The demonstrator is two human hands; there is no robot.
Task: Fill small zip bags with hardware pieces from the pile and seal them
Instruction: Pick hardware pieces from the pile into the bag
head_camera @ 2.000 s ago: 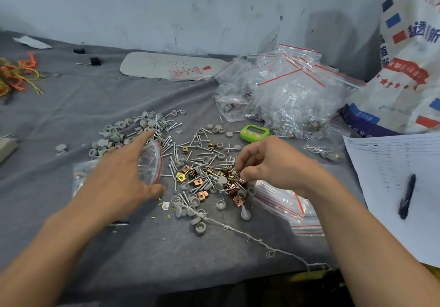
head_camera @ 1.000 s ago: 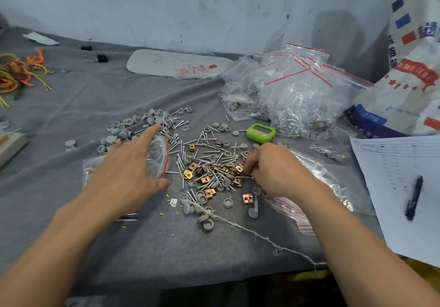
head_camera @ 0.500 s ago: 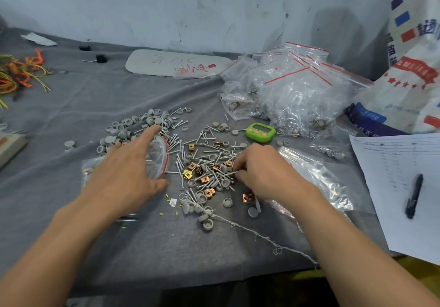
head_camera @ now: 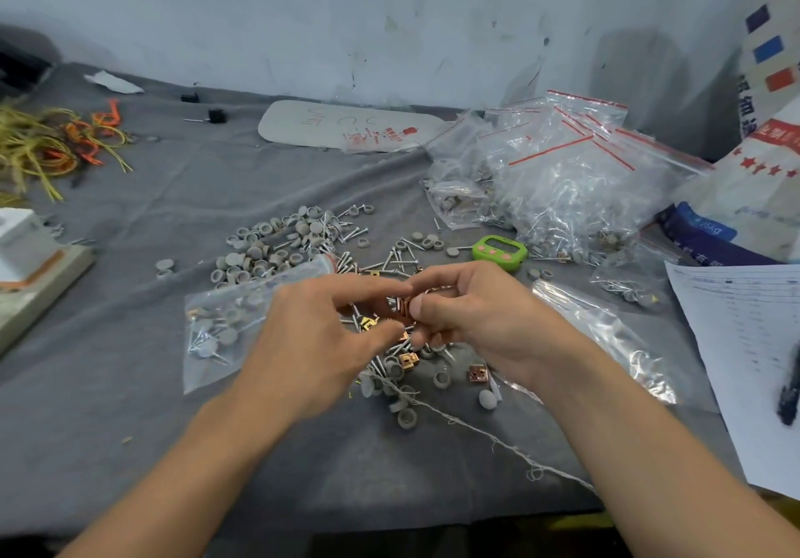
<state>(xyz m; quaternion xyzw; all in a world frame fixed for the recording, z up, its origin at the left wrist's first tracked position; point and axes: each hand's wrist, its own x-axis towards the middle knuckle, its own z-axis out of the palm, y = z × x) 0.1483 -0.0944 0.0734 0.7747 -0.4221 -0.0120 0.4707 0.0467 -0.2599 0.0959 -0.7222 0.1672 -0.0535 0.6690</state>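
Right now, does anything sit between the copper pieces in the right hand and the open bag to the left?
Yes: the left hand hangs between the right hand pinching copper pieces and the partly filled bag.

Small packing workshop: counter under grey cloth against a scuffed bare wall, loose screws and grey caps spread out, heap of filled zip bags, green timer, printed tally sheet with pen, woven sack.
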